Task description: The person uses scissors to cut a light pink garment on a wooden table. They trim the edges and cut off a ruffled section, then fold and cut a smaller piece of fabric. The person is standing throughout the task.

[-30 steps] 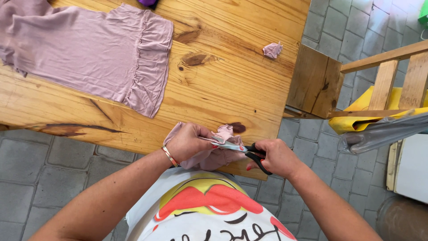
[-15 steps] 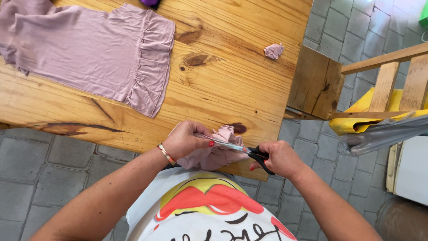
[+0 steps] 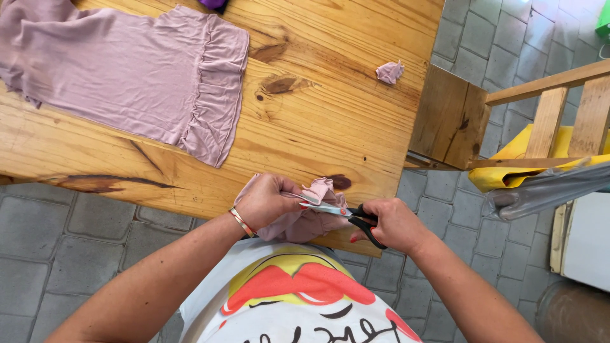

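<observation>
My left hand (image 3: pixel 265 202) grips a bunched piece of mauve fabric (image 3: pixel 304 222) at the near edge of the wooden table (image 3: pixel 330 114). My right hand (image 3: pixel 395 223) holds black-handled scissors (image 3: pixel 348 215), whose blades point left into the fabric next to my left fingers. A gold bracelet (image 3: pixel 241 222) sits on my left wrist. A larger mauve garment with a ruffled hem (image 3: pixel 133 76) lies spread flat on the table's far left. A small crumpled scrap of the same fabric (image 3: pixel 389 71) lies near the table's right edge.
A wooden bench or chair frame (image 3: pixel 489 114) stands right of the table, with yellow material (image 3: pixel 527 165) and a grey plastic-wrapped object (image 3: pixel 546 190) beside it. A white appliance corner (image 3: pixel 588 241) is at the right. Grey paving stones (image 3: pixel 76 241) cover the ground.
Both hands stay at the table's near edge. The scissors have worked slightly further into the fabric, and the bunched cloth has shifted a little in my left hand.
</observation>
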